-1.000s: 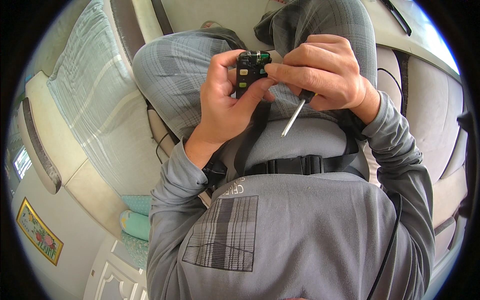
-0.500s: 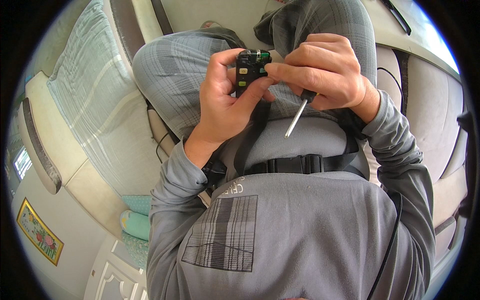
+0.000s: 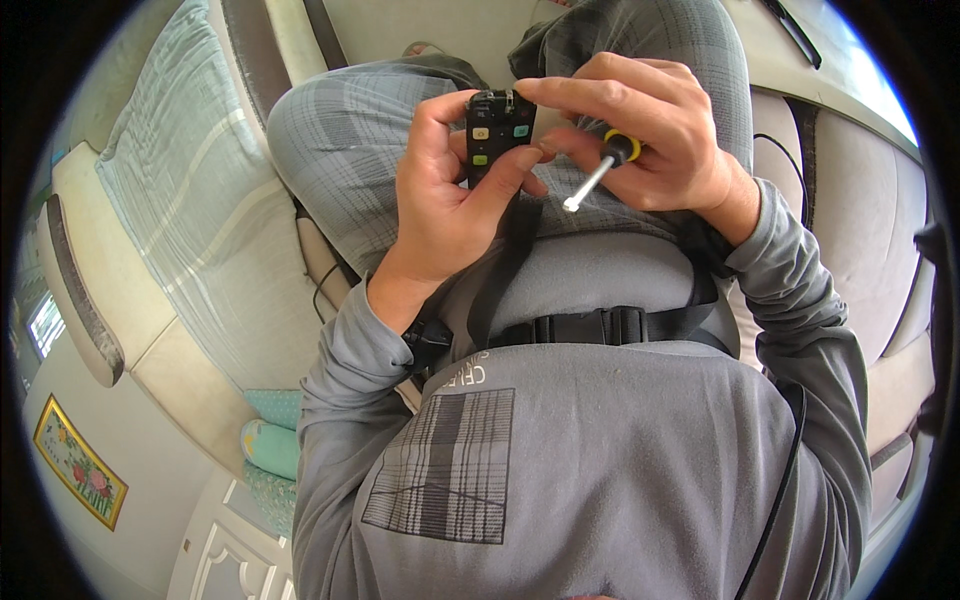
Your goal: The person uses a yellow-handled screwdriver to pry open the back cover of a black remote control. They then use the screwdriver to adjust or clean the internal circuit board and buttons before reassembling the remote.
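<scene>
Black keypad device (image 3: 498,148) with small coloured buttons stands above and to the left of the belt buckle (image 3: 600,327), the left hand's (image 3: 440,200) thumb and fingers clamped on its sides. Above and slightly right of the buckle, the right hand (image 3: 660,140) has its curled fingers closed on a screwdriver (image 3: 590,186), shaft slanting down-left, while its index fingertip is at the device's top right corner.
</scene>
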Motion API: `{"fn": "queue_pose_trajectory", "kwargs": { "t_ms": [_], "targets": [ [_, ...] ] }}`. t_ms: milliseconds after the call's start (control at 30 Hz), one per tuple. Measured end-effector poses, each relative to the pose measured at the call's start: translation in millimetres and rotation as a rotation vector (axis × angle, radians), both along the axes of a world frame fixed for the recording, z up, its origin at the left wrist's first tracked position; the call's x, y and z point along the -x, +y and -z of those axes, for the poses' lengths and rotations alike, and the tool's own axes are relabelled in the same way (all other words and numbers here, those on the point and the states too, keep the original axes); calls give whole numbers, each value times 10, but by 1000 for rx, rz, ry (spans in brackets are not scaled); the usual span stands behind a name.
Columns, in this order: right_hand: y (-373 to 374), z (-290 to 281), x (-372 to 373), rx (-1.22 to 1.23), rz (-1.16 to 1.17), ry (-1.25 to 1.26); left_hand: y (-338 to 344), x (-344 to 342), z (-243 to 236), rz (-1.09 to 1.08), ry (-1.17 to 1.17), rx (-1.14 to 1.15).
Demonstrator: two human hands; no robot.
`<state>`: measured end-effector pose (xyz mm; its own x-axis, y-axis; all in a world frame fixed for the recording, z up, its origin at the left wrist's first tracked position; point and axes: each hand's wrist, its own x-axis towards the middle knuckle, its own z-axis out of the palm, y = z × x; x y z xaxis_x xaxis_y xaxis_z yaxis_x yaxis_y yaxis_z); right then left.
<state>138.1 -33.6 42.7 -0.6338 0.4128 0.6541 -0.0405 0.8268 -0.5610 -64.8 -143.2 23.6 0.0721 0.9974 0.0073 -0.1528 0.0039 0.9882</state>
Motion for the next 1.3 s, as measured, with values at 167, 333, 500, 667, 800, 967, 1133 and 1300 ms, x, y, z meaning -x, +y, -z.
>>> {"fn": "queue_pose_trajectory", "kwargs": {
  "t_ms": [167, 333, 500, 667, 800, 967, 1133, 1300],
  "targets": [
    [8, 15, 6, -79, -8, -7, 14, 15, -9, 32, 43, -29],
    [26, 69, 3, -85, -101, 66, 4, -33, 10, -1, 4, -52],
    [31, 73, -8, -66, -90, 50, 6, -1, 15, 14, 53, -52],
    [63, 25, -31, -51, -153, 74, -4, -36, 43, -21, 31, -66],
    [5, 4, 17, -22, -82, 102, 5, -21, 49, -10, 141, -132],
    [-47, -7, 50, 35, -61, -6, 1, 2, 20, 11, 249, -155],
    [-59, 33, 90, 37, -101, 50, -5, -7, 6, 7, 234, -159],
    [-7, 33, 39, -52, -162, -3, -17, 6, 3, 9, 281, -239]
  ]
}}
